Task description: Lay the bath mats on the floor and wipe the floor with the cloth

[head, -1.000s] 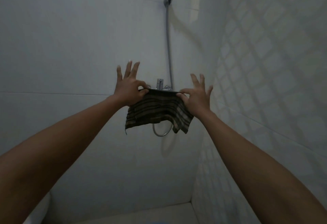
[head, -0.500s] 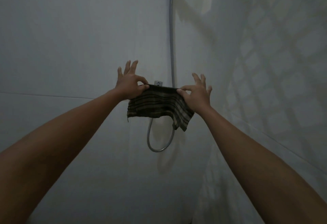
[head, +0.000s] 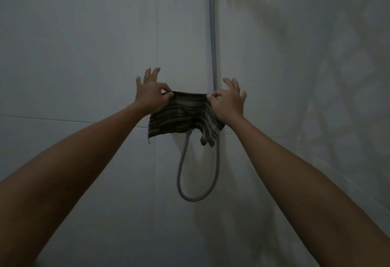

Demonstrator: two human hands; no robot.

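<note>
Left grip: the left hand [head: 150, 96] pinches the top left corner of a dark striped brown-and-beige cloth [head: 181, 117] between thumb and forefinger; its other fingers are spread and point up.
Right grip: the right hand [head: 229, 102] pinches the top right corner of the same cloth between thumb and forefinger, the remaining fingers fanned out.
Cloth position: it is held up in the air between the two hands, in front of the wall, its top edge stretched nearly level from one pinch to the other.
Cloth shape: the body hangs down in soft folds; the lower right corner droops lower than the lower left, and a loose thread dangles from the lower left corner.
Arms: both bare forearms reach forward and up from the bottom corners of the view.
Hose: a grey flexible shower hose [head: 214, 56] runs down the wall behind the cloth and curves into a loop below it.
Walls: pale tiled walls [head: 84, 56] meet in a corner on the right, in dim light.
</note>
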